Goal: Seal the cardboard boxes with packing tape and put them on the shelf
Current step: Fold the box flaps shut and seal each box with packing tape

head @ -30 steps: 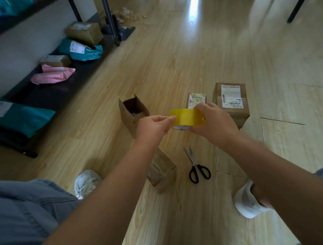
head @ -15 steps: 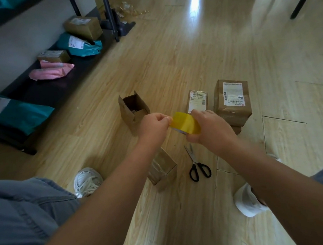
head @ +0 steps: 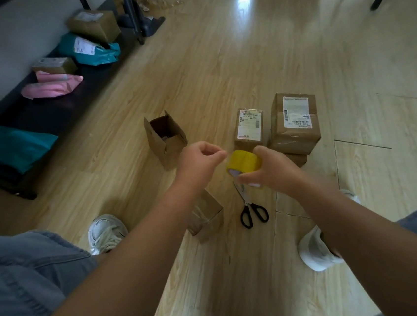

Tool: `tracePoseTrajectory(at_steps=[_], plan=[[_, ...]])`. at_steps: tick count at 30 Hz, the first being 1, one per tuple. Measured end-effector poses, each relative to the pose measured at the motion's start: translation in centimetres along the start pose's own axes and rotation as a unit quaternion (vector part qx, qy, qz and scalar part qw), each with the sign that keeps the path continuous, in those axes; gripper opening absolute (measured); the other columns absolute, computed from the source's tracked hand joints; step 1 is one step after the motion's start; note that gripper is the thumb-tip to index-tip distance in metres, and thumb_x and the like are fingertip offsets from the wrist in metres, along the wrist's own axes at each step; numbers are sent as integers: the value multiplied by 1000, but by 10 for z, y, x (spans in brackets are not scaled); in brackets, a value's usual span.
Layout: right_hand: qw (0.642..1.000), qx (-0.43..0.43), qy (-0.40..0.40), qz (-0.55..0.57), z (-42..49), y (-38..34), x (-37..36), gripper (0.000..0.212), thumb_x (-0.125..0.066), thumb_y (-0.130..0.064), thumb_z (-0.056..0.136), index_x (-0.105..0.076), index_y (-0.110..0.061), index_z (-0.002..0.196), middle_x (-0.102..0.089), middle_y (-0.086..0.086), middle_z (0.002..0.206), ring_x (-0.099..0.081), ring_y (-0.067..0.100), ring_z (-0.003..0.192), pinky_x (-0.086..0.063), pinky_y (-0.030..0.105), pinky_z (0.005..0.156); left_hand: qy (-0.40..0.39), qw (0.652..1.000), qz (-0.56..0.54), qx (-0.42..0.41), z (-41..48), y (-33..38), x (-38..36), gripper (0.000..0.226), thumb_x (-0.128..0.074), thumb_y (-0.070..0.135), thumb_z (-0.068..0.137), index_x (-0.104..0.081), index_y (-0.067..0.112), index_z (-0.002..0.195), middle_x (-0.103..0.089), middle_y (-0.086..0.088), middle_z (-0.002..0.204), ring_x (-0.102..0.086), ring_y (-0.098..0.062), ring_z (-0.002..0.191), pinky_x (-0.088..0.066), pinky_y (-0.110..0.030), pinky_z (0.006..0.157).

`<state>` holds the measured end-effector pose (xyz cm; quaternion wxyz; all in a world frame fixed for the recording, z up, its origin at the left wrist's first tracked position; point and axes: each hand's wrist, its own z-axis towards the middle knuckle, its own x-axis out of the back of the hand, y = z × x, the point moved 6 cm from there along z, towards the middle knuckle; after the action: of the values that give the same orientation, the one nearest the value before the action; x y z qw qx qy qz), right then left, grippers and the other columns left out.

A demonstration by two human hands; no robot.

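Here, the tape-starting step: R hand (head: 273,169) grips the yellow packing-tape roll (head: 243,161) above the floor, and L hand (head: 198,160) pinches at the roll's rim; whether the free end is caught can't be told. The open cardboard box (head: 165,139) stands unsealed just beyond L hand. Next move likely calls for peeling a strip and closing the flaps, w/ scissors (head: 253,212) near for the cut.

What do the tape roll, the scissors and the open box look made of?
Tape roll: smooth yellow film, probably plastic. Scissors: shiny black handles, likely plastic; thin grey blades, likely metal. Open box: matte brown cardboard, raw flap edges.
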<state>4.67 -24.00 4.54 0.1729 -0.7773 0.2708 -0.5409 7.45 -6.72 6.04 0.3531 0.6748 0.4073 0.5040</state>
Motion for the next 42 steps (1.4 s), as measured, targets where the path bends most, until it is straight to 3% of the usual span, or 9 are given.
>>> tracePoseTrajectory(at_steps=[7, 12, 15, 17, 23, 27, 32, 36, 42], plan=[[986, -52, -81, 138, 9, 17, -16, 21, -68, -31, 90, -67, -14, 101, -64, 5, 91, -60, 19, 84, -43, 33, 72, 56, 998, 12, 12, 15, -30, 3, 7, -72, 24, 89, -74, 26, 83, -71, 9, 87, -67, -8, 90, -55, -31, 84], [993, -46, 2, 105, 19, 27, -23, 14, -70, -32, 91, -63, -20, 91, -66, 1, 88, -63, 16, 81, -53, 33, 72, 4, 994, 105, -29, 19, -36, -18, 22, -64, 28, 96, -74, 24, 115, -68, 7, 120, -60, -9, 112, -48, -32, 100], [994, -69, 49, 63, 30, 40, -27, 23, -69, -36, 91, -62, -14, 91, -63, 2, 87, -60, 18, 79, -52, 37, 73, -21, 974, 209, -81, 16, -35, -33, 41, -52, 26, 102, -51, 34, 142, -54, 4, 142, -52, -15, 128, -45, -34, 104], [993, -91, 65, 39, 32, 54, -30, 29, -69, -36, 92, -55, -12, 82, -56, 4, 79, -52, 18, 69, -43, 35, 64, -4, 979, 196, -63, 19, -42, -30, 51, -47, 23, 104, -34, 39, 151, -54, -2, 141, -56, -23, 122, -50, -34, 95], [990, -139, 9, 15, 43, 88, -51, 20, -64, -24, 94, -63, -6, 102, -61, 4, 86, -56, 17, 73, -42, 32, 62, -16, 970, 236, -51, 34, -68, -27, 39, -47, 14, 101, -59, 23, 138, -52, 3, 146, -44, -12, 136, -28, -16, 98], [988, -150, -26, 11, 49, 92, -72, 13, -56, -11, 90, -63, -5, 99, -59, 8, 83, -55, 21, 71, -38, 32, 61, -11, 968, 242, -73, 36, -74, -32, 38, -49, 11, 99, -63, 21, 132, -58, 0, 138, -49, -17, 131, -36, -26, 103], [987, -121, -61, -89, 52, 99, -101, 15, -52, -4, 94, -62, -14, 101, -62, 0, 91, -55, 20, 82, -42, 30, 65, 25, 968, 239, -66, 39, -79, -24, 36, -49, 9, 98, -66, 19, 128, -60, 0, 136, -48, -14, 130, -27, -17, 99], [971, -153, -131, -128, 53, 115, -124, 16, -50, 0, 95, -52, -15, 100, -53, 8, 99, -49, 22, 88, -29, 25, 53, 31, 973, 226, -41, 40, -86, -16, 35, -49, 8, 98, -69, 19, 125, -61, 1, 135, -48, -13, 129, -28, -14, 95], [974, -153, -141, -91, 48, 120, -137, 30, -51, -15, 99, -62, -14, 126, -63, 10, 125, -60, 29, 110, -40, 26, 76, 25, 981, 194, 1, 37, -94, -8, 34, -47, 9, 99, -71, 22, 120, -59, 2, 136, -61, -22, 109, -42, -23, 84]])
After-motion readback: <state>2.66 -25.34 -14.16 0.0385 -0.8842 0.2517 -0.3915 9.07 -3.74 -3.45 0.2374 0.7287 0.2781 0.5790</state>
